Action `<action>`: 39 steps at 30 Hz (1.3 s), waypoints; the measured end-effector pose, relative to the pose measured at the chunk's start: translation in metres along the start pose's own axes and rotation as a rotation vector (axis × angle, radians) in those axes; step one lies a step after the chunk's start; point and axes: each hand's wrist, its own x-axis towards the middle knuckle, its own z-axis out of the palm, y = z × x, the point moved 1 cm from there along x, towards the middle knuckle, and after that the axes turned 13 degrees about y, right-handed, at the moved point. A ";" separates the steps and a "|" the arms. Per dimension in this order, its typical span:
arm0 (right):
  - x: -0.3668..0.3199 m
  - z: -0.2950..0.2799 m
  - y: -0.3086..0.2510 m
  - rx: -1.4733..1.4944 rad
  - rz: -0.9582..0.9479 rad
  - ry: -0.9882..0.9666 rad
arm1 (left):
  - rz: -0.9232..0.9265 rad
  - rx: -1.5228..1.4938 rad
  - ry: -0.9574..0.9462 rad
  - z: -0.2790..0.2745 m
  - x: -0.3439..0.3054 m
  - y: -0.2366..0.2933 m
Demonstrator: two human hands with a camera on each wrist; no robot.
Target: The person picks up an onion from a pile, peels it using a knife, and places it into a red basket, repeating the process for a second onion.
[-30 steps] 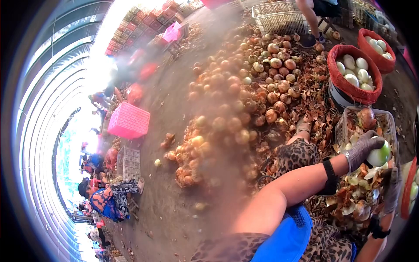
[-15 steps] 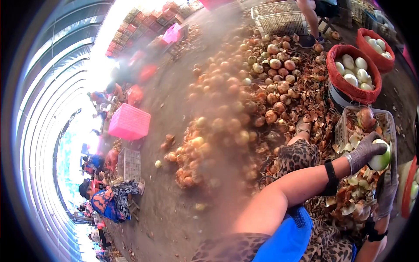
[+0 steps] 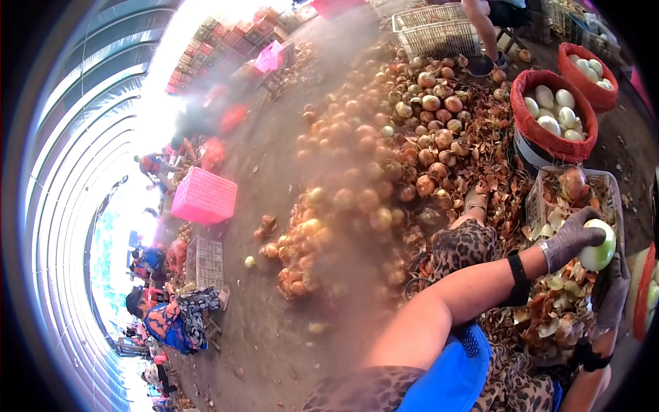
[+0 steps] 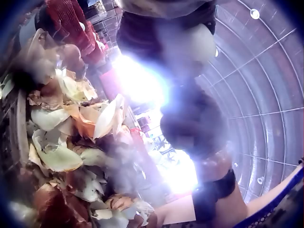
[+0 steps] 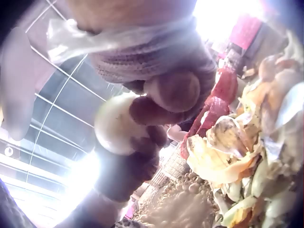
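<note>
My left hand (image 3: 568, 240), in a brown-grey knitted glove, grips a peeled white onion (image 3: 600, 250) with green tinges. Close below it in the head view is my gloved right hand (image 3: 612, 295), one finger reaching up beside the onion. From the right wrist, this hand's curled fingers (image 5: 173, 92) overlap the pale onion (image 5: 116, 126), with the left hand's fingers behind. I cannot tell whether the right hand grips anything. In the left wrist view both hands are dark and blurred. Under them, a plastic crate (image 3: 616, 185) holds onion skins (image 4: 59, 154) and a brown onion (image 3: 574, 184).
Red mesh sacks (image 3: 592, 134) of peeled onions stand beyond the crate. A wide pile of unpeeled onions (image 3: 439, 137) and loose skins covers the floor ahead. A pink crate (image 3: 204, 196) and a seated person (image 3: 171, 319) are farther off. Another peeled-onion sack (image 3: 638, 292) stands beside my right arm.
My right hand has risen towards the onion, its finger now beside it. The left hand still holds the onion, which now shows more white than green.
</note>
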 end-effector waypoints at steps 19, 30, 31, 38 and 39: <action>-0.008 0.007 -0.004 -0.092 0.045 0.174 | -0.320 -0.093 -0.063 0.002 -0.021 0.020; -0.021 0.002 -0.029 -0.405 -0.541 -0.036 | -0.315 -0.094 -0.115 0.012 -0.010 -0.002; -0.022 0.000 -0.028 -0.488 -0.599 -0.042 | -0.268 -0.076 -0.162 0.018 -0.012 0.002; -0.027 -0.013 -0.035 -0.857 -0.738 -0.119 | -0.180 0.063 -0.252 0.034 -0.018 0.012; -0.027 -0.014 -0.037 -0.851 -0.724 -0.122 | -0.176 0.083 -0.255 0.035 -0.017 0.011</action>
